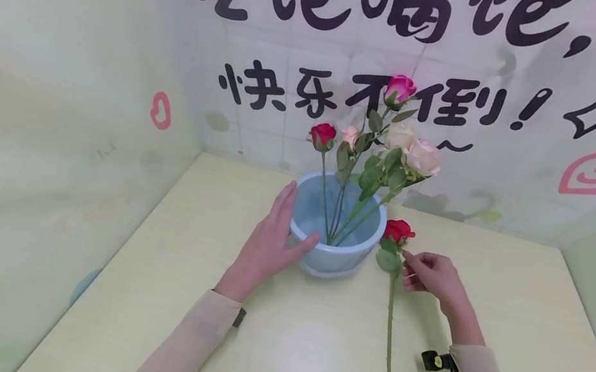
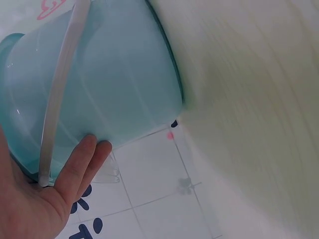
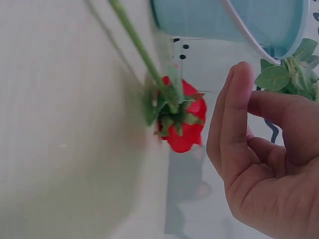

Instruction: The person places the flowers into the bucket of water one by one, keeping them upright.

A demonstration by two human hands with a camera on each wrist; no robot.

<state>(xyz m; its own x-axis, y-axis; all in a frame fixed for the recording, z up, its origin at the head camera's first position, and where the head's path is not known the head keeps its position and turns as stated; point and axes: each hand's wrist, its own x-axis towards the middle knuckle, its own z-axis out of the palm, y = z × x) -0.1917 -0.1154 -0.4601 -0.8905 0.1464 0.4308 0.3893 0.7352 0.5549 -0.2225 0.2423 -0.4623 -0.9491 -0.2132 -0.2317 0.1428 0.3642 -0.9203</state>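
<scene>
A light blue bucket (image 1: pixel 330 259) with a pale handle (image 2: pixel 59 89) stands on the table. In it, artificial roses lean on long stems: red (image 1: pixel 323 136), magenta (image 1: pixel 400 89) and several pale pink or cream ones (image 1: pixel 423 158). My left hand (image 1: pixel 272 240) rests against the bucket's left side, fingers straight along the outer wall and thumb spread at the front rim. Another red rose (image 1: pixel 399 231) lies to the bucket's right, its stem toward me. My right hand (image 1: pixel 432 277) is just beside its bloom, fingers bent; the right wrist view shows a gap between them.
The pale wooden table (image 1: pixel 194 248) is walled by printed cloth on the left, back and right. The back cloth (image 1: pixel 273 45) carries large black lettering and hangs close behind the bucket. A dark strap (image 1: pixel 440 362) is on the right wrist.
</scene>
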